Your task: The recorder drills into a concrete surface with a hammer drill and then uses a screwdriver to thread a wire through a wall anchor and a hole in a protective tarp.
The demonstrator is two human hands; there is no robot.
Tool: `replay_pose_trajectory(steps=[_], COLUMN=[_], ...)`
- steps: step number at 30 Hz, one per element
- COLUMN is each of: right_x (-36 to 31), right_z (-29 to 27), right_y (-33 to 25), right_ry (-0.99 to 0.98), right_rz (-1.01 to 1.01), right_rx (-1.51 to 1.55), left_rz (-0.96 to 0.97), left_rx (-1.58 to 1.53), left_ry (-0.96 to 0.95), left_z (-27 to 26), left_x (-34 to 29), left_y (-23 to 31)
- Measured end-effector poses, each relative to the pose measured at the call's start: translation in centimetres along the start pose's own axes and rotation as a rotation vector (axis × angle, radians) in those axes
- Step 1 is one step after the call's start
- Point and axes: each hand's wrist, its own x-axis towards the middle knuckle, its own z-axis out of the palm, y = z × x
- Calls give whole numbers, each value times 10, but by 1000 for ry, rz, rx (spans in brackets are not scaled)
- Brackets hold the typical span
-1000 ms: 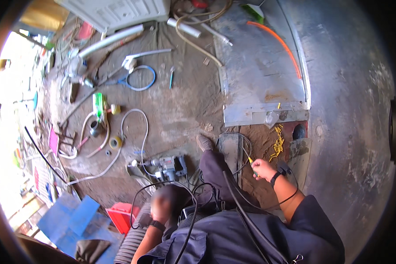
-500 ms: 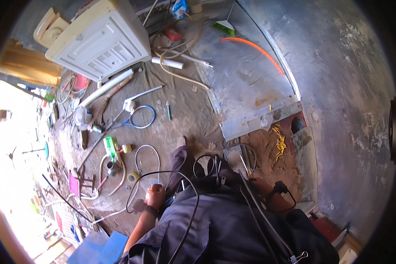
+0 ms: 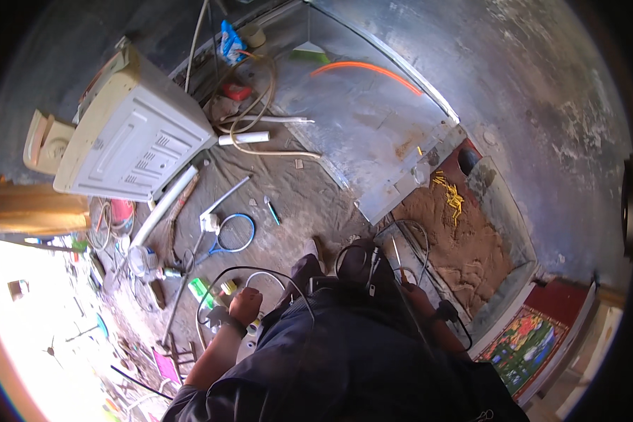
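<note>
My left hand [image 3: 246, 307] hangs at my left side with its fingers curled in. Anything inside it is hidden. Close to it on the floor are a green-and-white bottle [image 3: 200, 289] and a small yellow piece [image 3: 228, 287]. On the other side, my right hand [image 3: 418, 299] is closed around the orange handle of a screwdriver [image 3: 399, 254], its thin metal shaft pointing forward. Just beyond that hand lies a bed of brown sand [image 3: 471, 257] with several yellow plugs [image 3: 451, 197] scattered on it. A dark cable loops near my left arm.
A white appliance [image 3: 137, 141] stands at far left. On the floor are a blue racket [image 3: 236, 233], a white pipe [image 3: 244, 138] and a coiled hose [image 3: 271, 91]. An orange tube [image 3: 369, 67] lies on the grey slab [image 3: 359, 119]. A patterned mat [image 3: 531, 344] is at lower right.
My view has turned to the right, so the scene has swung counterclockwise and more of the sand and the patterned mat show. The screwdriver stays in my right hand.
</note>
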Motion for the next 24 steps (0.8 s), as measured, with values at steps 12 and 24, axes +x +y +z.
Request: replay_pose_trajectory(steps=[12, 24], right_x=[-7, -2], right_z=[-52, -91], right_y=[81, 131], right_ry=[63, 133], right_rz=[16, 12], right_rx=[537, 1077], left_rz=[-92, 247], left_rx=[-211, 68], left_ry=[-371, -432], left_z=[-39, -40], left_x=[147, 263], left_y=[136, 274])
